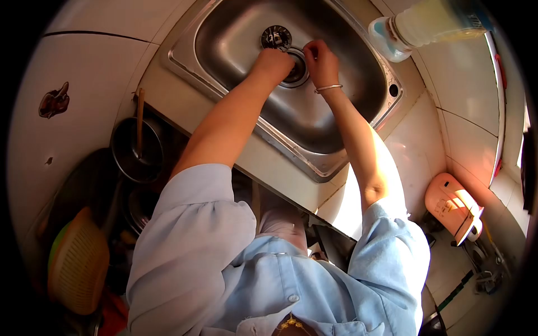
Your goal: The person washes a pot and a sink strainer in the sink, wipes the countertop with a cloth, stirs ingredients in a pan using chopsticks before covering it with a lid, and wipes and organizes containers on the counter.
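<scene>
In the steel sink (302, 120), my left hand (273, 64) is closed at the edge of a dark, round drain strainer (276, 37). Its fingertips are mostly hidden behind the back of the hand, but the strainer appears to be in its grip. Just right of this hand lies the round drain opening (301, 71) with its metal rim, partly covered by my fingers. My right hand (322, 63), with a bangle at the wrist, is curled in a pinch beside the drain's right rim. Whatever sits between those fingertips is too small or hidden to make out.
A plastic bottle or jar (426, 25) stands beyond the sink's right edge. Below left are a dark pot (137, 148) with a wooden handle and a yellow basket (81, 263). A pink cutting board (453, 207) leans at the right. The counter edge (280, 187) is before my body.
</scene>
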`<state>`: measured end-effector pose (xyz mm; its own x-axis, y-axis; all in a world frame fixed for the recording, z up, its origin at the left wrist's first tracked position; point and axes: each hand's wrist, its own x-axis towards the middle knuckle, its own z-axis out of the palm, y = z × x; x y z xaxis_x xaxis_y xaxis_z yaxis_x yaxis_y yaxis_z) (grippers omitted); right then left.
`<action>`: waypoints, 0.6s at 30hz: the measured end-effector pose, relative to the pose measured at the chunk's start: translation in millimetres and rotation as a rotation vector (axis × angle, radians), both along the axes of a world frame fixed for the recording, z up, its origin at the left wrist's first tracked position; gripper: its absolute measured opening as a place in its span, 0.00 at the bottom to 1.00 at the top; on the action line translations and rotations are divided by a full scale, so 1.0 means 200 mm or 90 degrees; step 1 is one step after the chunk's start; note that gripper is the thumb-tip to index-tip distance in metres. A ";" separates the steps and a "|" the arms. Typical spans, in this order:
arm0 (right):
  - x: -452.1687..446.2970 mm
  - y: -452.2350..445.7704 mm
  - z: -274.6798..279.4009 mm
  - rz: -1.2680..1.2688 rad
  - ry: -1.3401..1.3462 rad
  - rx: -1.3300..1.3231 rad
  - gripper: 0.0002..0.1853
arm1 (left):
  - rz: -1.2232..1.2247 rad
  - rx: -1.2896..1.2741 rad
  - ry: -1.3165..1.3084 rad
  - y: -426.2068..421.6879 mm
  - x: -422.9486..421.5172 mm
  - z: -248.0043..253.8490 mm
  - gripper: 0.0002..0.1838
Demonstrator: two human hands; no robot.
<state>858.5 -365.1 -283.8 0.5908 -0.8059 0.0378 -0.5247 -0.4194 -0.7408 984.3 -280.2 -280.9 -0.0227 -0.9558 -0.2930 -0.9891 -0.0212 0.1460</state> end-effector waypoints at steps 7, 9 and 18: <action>0.10 -0.15 -0.09 0.081 -0.016 -0.128 0.08 | 0.005 -0.056 0.010 -0.01 0.03 -0.01 0.09; -0.05 -0.13 -0.15 0.189 0.110 -0.181 0.07 | 0.156 -0.181 0.091 -0.02 0.10 0.05 0.10; -0.03 0.07 -0.18 0.240 0.201 -0.397 0.05 | 0.302 -0.189 0.268 0.01 0.12 0.06 0.06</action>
<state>853.1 -352.0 -319.7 0.8778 -0.4348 0.2013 -0.4110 -0.8992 -0.1502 1007.9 -277.9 -269.9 0.3632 -0.9286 -0.0756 -0.7404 -0.3369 0.5816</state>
